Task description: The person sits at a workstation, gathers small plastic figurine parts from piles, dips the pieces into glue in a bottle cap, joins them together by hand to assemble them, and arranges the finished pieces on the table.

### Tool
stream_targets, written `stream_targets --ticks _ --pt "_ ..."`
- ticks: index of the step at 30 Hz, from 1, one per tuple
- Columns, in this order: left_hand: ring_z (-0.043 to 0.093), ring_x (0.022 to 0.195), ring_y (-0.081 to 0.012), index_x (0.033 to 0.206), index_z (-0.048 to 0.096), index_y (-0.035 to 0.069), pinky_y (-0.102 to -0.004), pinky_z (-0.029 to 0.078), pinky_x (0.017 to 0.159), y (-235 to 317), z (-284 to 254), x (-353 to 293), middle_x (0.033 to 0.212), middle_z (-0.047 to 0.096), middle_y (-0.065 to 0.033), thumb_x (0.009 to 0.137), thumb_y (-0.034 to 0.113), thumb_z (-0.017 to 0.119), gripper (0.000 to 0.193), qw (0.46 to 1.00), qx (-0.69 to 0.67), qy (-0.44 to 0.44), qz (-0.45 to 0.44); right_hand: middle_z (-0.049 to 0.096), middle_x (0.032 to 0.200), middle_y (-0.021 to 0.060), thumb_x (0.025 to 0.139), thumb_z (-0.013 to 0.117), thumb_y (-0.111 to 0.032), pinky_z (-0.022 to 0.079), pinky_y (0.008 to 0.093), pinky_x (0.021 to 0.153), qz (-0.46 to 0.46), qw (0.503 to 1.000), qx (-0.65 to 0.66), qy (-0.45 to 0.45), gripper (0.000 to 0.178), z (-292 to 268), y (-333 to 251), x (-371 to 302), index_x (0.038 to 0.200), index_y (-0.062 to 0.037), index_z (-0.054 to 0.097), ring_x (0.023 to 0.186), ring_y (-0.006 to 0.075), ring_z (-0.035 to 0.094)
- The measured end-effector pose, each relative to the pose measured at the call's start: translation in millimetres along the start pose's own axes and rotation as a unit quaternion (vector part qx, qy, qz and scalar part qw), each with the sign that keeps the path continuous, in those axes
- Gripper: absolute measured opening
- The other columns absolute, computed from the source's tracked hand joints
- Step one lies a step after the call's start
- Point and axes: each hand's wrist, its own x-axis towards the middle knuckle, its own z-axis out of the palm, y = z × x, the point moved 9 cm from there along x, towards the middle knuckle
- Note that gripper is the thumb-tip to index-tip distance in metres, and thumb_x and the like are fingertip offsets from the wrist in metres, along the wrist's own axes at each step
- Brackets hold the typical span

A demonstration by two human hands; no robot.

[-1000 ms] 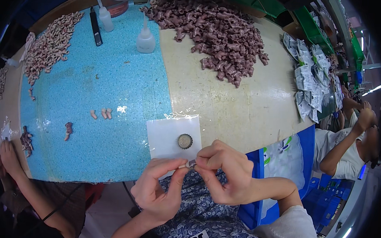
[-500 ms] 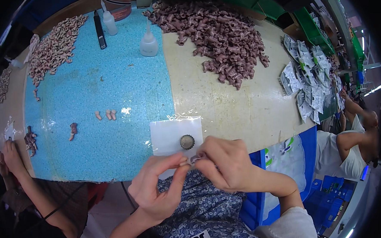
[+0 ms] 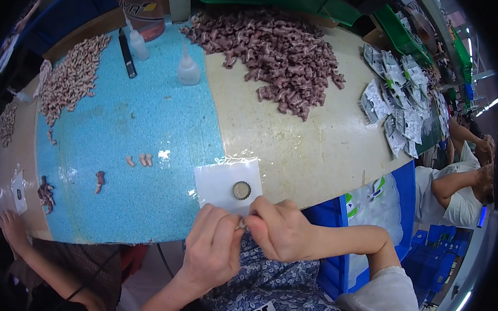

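My left hand (image 3: 213, 241) and my right hand (image 3: 284, 230) meet fingertip to fingertip at the table's front edge. Both pinch a tiny moulded figure part (image 3: 242, 224); mostly covered by the fingers, it shows only a pale bit. Just beyond them, a crimped metal bottle cap (image 3: 241, 190) rests on a white sheet (image 3: 214, 179). What lies inside the cap is too small to make out. Left of the sheet, several pale limb-like pieces (image 3: 145, 159) lie on the blue mat (image 3: 166, 117), with a joined mauve and pale piece (image 3: 99, 182) nearer the front.
Mauve moulded parts (image 3: 288, 56) are heaped at the back, pale parts (image 3: 70, 78) at the far left. A squeeze bottle (image 3: 188, 70) and a black pen-like tool (image 3: 127, 53) stand or lie behind. Silvery packets (image 3: 401, 101), a blue crate (image 3: 406, 209) and a co-worker's hand (image 3: 13, 230) flank me.
Both hands have drawn closer together and slightly lower, and my left fingers have folded in around the small part. The whole view has shifted a little. The co-worker's hand at left has moved nearer the edge.
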Motion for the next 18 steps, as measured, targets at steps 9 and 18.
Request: stream_targets --ticks 9,18 --pt "0.050 0.061 -0.0335 0.082 0.055 -0.002 -0.0402 0.038 0.057 -82 -108 -50 0.072 0.050 -0.0158 0.095 0.008 0.053 0.017 0.930 0.226 0.131 -0.259 0.058 0.097 0.0101 0.079 0.064 -0.005 0.046 0.0354 0.079 -0.115 0.924 -0.333 0.149 0.018 -65 83 126 0.096 -0.0015 0.065 0.097 0.0262 0.053" --pt "0.051 0.050 -0.0336 0.080 0.057 -0.002 -0.0424 0.038 0.050 -112 -155 -57 0.065 0.055 -0.0173 0.091 0.014 0.065 0.021 0.863 0.330 0.141 -0.357 0.058 0.095 0.0123 0.078 0.066 0.001 0.047 0.0390 0.081 -0.139 0.947 -0.279 0.082 0.016 -58 92 138 0.094 0.0002 0.063 0.093 0.0325 0.055"
